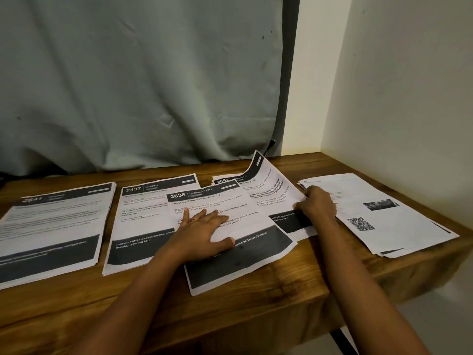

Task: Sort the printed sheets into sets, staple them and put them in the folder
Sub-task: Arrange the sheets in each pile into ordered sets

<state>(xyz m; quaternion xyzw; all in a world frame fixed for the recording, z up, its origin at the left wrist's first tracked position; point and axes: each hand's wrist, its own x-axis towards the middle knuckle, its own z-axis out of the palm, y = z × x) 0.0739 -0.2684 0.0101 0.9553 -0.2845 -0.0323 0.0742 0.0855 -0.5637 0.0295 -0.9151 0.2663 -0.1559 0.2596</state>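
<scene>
Head view: the left hand lies flat, pressing the white printed sheet headed 3638 on the brown wooden counter. The right hand pinches the curling 2692 sheet; a careless tug could crease it.

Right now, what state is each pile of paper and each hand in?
2641 stack, lying flat.
2437 stack, flat, partly covered.
3638 sheet, skewed, pressed down.
2692 stack, top sheet curling up.
QR-code stack, flat, loosely fanned.
Left hand, flat, pressing 3638 sheet.
Right hand, gripping that curling sheet.

Head view, down over table
</scene>
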